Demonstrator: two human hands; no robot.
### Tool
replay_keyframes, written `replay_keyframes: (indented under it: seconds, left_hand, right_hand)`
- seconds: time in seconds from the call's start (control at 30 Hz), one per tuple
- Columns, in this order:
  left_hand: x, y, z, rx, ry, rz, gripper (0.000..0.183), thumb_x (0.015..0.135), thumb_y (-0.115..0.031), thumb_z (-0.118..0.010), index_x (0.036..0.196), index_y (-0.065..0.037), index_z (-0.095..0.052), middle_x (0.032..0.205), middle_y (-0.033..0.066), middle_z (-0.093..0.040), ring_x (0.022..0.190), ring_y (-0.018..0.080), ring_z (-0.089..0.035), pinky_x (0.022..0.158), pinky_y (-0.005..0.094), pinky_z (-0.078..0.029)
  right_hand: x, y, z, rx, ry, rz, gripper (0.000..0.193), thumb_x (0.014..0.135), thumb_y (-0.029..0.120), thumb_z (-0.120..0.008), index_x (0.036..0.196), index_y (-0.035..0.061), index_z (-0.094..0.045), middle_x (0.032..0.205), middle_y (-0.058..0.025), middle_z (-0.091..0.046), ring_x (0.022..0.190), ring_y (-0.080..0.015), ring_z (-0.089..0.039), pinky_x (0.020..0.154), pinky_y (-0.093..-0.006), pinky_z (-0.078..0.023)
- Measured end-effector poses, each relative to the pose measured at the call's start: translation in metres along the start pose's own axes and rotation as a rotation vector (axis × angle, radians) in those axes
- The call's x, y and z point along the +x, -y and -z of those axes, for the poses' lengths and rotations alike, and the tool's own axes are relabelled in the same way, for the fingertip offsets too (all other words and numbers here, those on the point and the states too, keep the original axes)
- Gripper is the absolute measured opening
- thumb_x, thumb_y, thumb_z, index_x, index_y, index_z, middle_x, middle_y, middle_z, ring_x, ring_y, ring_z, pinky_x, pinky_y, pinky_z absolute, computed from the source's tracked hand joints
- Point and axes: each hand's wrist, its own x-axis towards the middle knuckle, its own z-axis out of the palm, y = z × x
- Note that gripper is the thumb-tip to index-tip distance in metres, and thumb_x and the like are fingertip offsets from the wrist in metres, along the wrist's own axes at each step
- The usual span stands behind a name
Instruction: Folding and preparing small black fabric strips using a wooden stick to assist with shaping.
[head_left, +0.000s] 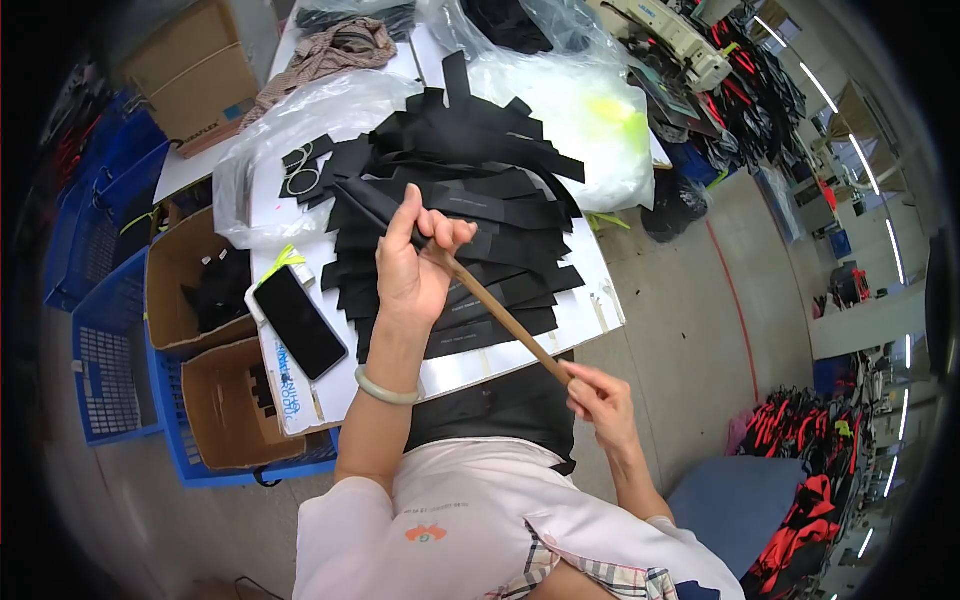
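A thin wooden stick [508, 322] slants between my hands in front of my body. My right hand [601, 402] pinches its lower end between thumb and fingers. Higher up, my left hand [415, 262] has its fingers curled around the upper end, with the thumb pointing up. A black fabric strip [362, 205] runs into the left hand from the far left, meeting the stick there; the exact join is hidden by the fingers. Below and beyond lies a broad pile of black fabric strips [490, 185], layered on the white table [590, 262].
A black phone [300, 320] lies at the table's left edge, with white-handled scissors [302, 172] farther back. Clear plastic bags [560, 110] flank the pile. Cardboard boxes [215, 390] in blue crates [105, 350] stand left. A sewing machine [670, 40] is at the far right.
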Motion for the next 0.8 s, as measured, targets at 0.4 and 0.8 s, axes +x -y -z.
replay_keyframes:
  seconds: [0.4,0.8]
  left_hand:
    - [-0.025,0.02,-0.011,0.2,0.211,-0.011,0.034,0.091,-0.021,-0.051,0.06,-0.009,-0.044,0.051,0.0099,-0.051,0.056,0.0265,-0.059,0.078,0.0431,-0.048]
    - [-0.025,0.077,0.025,0.196,0.247,0.434,0.017,0.087,-0.013,-0.041,0.072,-0.004,-0.044,0.066,0.0176,-0.057,0.072,0.0323,-0.059,0.081,0.0439,-0.047]
  right_hand:
    - [-0.008,-0.006,0.001,0.024,0.005,0.017,0.027,0.091,0.007,-0.056,0.116,-0.0003,-0.062,0.07,0.0016,-0.051,0.056,-0.0053,-0.042,0.046,-0.0188,-0.03]
    - [0.006,-0.089,0.09,-0.923,-0.69,0.146,0.02,0.086,0.019,-0.063,0.103,0.0132,-0.07,0.068,-0.0071,-0.055,0.055,-0.0182,-0.053,0.053,-0.0311,-0.042]
